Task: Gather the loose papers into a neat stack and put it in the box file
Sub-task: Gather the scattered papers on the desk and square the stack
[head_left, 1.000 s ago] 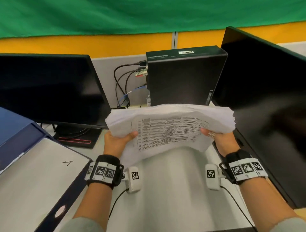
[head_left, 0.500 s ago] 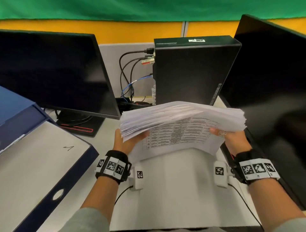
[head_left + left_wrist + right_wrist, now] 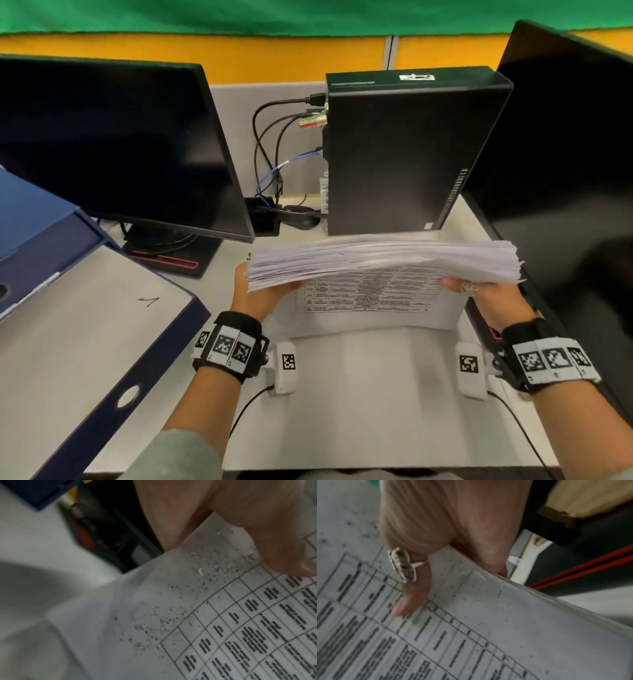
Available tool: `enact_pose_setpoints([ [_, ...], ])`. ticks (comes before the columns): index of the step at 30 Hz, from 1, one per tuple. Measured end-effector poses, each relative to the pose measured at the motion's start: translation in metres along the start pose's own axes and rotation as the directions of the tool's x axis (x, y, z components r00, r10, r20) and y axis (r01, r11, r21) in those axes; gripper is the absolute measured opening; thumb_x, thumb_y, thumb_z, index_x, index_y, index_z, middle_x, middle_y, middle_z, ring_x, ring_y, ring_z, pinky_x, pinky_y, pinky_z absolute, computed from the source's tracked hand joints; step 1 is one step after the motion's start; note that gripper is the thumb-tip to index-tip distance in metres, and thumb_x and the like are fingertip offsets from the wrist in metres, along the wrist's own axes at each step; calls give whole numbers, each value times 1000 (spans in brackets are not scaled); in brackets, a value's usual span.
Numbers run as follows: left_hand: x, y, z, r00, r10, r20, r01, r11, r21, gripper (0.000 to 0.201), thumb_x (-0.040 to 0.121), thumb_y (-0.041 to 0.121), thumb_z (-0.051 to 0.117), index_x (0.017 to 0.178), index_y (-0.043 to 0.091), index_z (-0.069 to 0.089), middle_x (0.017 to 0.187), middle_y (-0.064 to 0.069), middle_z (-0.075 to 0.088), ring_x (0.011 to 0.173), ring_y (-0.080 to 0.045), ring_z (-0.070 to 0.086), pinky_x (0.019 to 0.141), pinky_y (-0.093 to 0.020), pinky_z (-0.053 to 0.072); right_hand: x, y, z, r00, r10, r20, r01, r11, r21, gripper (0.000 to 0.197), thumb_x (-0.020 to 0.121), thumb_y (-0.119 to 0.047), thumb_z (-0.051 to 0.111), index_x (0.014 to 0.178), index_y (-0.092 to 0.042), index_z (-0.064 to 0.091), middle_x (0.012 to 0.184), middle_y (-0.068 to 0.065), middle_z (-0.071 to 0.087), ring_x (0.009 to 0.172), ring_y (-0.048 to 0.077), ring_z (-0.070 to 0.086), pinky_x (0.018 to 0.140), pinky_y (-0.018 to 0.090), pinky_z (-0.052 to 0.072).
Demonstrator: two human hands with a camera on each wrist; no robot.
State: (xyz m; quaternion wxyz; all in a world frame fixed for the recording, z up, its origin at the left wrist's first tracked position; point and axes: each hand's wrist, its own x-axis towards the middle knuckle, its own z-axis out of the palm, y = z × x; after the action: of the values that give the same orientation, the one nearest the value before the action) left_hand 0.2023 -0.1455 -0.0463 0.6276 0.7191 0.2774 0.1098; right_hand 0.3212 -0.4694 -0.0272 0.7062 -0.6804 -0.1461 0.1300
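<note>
A white desk [image 3: 359, 394] is carrying the items. The open blue box file [image 3: 85, 342] is lying on its left part. Two black monitors [image 3: 113, 144] [image 3: 565, 154] are standing on it, with an upright black computer [image 3: 404, 154] and cables [image 3: 270, 164] between them.

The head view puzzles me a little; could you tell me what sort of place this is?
Most likely an office desk in a partitioned cubicle: two dark monitors, a small upright desktop computer with cables plugged in, and a blue box file lying open beside the printed papers.
</note>
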Motion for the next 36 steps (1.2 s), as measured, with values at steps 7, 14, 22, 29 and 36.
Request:
enact_pose_setpoints([
  [7, -12, -1, 5, 989, 146, -23, -144, 986, 83, 30, 68, 12, 81, 96, 13, 69, 91, 3, 70, 74, 13, 64, 60, -3, 50, -7, 8, 10, 995, 46, -89, -52, 997, -61, 49, 64, 2, 76, 110, -10, 64, 111, 9, 68, 101, 19, 65, 92, 45, 51],
  [14, -19, 11, 2, 953, 265, -148, -264, 964, 25, 25, 68, 1, 79, 89, 6, 68, 78, 5, 67, 68, 14, 63, 66, -7, 52, -12, 3, 10, 990, -65, -129, 63, 998, -21, 62, 63, -24, 84, 118, -10, 59, 117, 7, 66, 110, 21, 62, 87, 37, 53],
  [22, -25, -4, 13, 982, 123, -142, -124, 992, -1, 31, 66, 14, 82, 94, 9, 69, 85, 2, 69, 71, 2, 65, 63, -12, 52, -23, 30, 22, 971, -12, -239, -24, 989, -149, 47, 70, 2, 75, 109, -20, 61, 109, -1, 65, 95, 0, 64, 83, 28, 54],
  [29, -18, 14, 2, 963, 259, -68, -254, 964, 79, 30, 62, 9, 84, 87, 2, 69, 80, -5, 69, 70, -5, 67, 67, -12, 53, -24, 17, 5, 989, -6, -146, -11, 993, -117, 53, 71, 9, 69, 121, -5, 56, 109, -2, 65, 96, 0, 65, 72, 13, 52],
  [36, -20, -2, 9, 992, 112, -60, -109, 993, 45, 52, 66, 9, 82, 113, 11, 61, 106, 0, 66, 86, 1, 63, 89, -29, 53, -24, 24, 15, 975, 45, -217, -75, 988, -133, 44, 74, 5, 69, 107, -22, 60, 101, -10, 64, 84, -11, 62, 69, 11, 48],
])
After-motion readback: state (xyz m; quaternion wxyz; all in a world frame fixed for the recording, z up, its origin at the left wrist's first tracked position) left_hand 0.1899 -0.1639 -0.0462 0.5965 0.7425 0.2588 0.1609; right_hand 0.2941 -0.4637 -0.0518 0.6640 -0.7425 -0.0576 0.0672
